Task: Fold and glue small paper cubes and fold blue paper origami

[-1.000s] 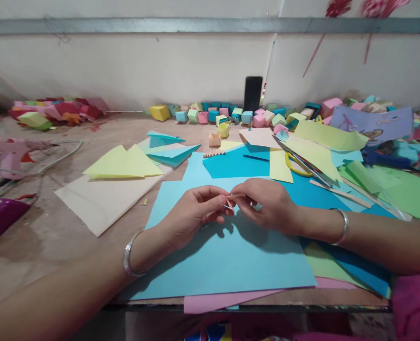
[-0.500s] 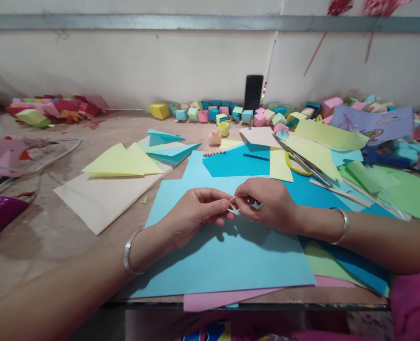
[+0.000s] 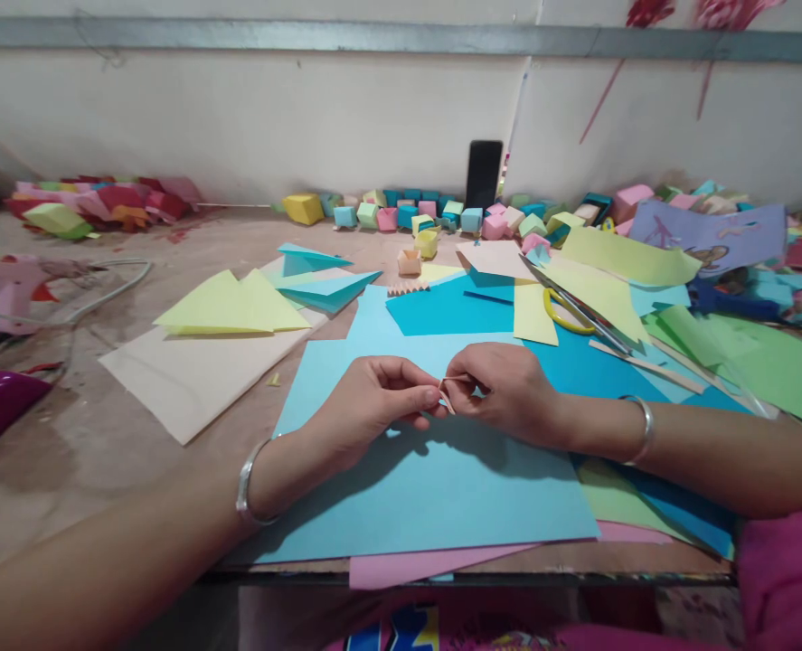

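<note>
My left hand point(image 3: 366, 409) and my right hand point(image 3: 509, 391) meet above a large light blue sheet point(image 3: 428, 479). Between their pinched fingertips is a small folded strip of pale pink paper point(image 3: 447, 394). Both hands are closed on it, thumbs and forefingers pressed together. Each wrist wears a silver bangle. A darker blue sheet point(image 3: 451, 312) lies just beyond the hands. A similar pleated pink strip point(image 3: 407, 288) lies on the table farther back.
Yellow-handled scissors point(image 3: 567, 312) lie right of centre among green and yellow sheets. Yellow folded triangles point(image 3: 231, 306) rest on a beige sheet at left. A row of small paper cubes point(image 3: 428, 217) and a black phone point(image 3: 484, 174) stand by the wall.
The hands have stayed in place, working the small strip between the fingertips. The view has shifted slightly.
</note>
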Motion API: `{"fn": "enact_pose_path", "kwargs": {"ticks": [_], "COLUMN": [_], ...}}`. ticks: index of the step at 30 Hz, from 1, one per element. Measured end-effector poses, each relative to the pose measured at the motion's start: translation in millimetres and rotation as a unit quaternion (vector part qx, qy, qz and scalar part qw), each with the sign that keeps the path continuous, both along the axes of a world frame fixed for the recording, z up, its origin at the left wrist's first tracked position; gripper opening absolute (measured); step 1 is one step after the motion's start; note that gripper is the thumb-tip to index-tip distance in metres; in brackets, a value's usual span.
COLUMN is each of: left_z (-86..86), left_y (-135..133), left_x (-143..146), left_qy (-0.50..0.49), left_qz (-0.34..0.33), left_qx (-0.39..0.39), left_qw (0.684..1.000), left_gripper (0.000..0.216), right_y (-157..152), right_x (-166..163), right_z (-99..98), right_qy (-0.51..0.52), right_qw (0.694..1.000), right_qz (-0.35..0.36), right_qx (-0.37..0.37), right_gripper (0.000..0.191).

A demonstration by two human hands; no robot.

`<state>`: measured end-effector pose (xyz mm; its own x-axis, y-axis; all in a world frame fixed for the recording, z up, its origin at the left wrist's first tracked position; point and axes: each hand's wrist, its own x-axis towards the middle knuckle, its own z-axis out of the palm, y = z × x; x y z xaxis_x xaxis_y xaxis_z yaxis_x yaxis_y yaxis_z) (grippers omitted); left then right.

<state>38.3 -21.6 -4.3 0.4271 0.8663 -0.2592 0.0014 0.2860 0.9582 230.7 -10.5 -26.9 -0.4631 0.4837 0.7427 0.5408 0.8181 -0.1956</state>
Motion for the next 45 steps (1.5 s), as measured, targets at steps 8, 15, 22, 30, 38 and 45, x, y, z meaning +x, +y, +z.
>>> {"fn": "enact_pose_path", "kwargs": {"ticks": [8,15,22,30,38,45], "left_z": [-3.6,-4.8,-3.3,0.8,1.2,1.4], "left_y": [-2.9,-0.4,0.4,-2.3,-3.4,-2.8], "left_x": [0.8,1.1,-2.0,-1.3,1.8,1.6], "left_qy": [-0.014,-0.029,-0.006,-0.002,-0.003,0.008], "left_qz": [0.014,0.039,0.032,0.001,0.023,0.014], "left_qx": [0.008,0.025,0.043,0.085,0.042,0.031], "left_qw": [1.000,0.999,0.999,0.996,0.999,0.999], "left_gripper": [0.011,0.013,0.012,0.014,0.020,0.017], "right_y": [0.1,-1.9,-4.3,-1.3,-4.3,-5.5], "right_x": [2.6,3.9,6.3,7.4,4.5,3.4], "right_z": [0.2,5.5,8.7,4.8,6.6,6.2], "right_qy": [-0.064,-0.127,-0.115,-0.095,-0.075,-0.048], "right_qw": [0.992,0.987,0.990,0.991,0.996,0.998], "right_qz": [-0.007,0.037,0.043,-0.025,0.003,0.001], "right_qx": [0.107,0.090,0.070,0.089,0.042,0.034], "right_gripper": [0.030,0.025,0.020,0.021,0.028,0.020]}}
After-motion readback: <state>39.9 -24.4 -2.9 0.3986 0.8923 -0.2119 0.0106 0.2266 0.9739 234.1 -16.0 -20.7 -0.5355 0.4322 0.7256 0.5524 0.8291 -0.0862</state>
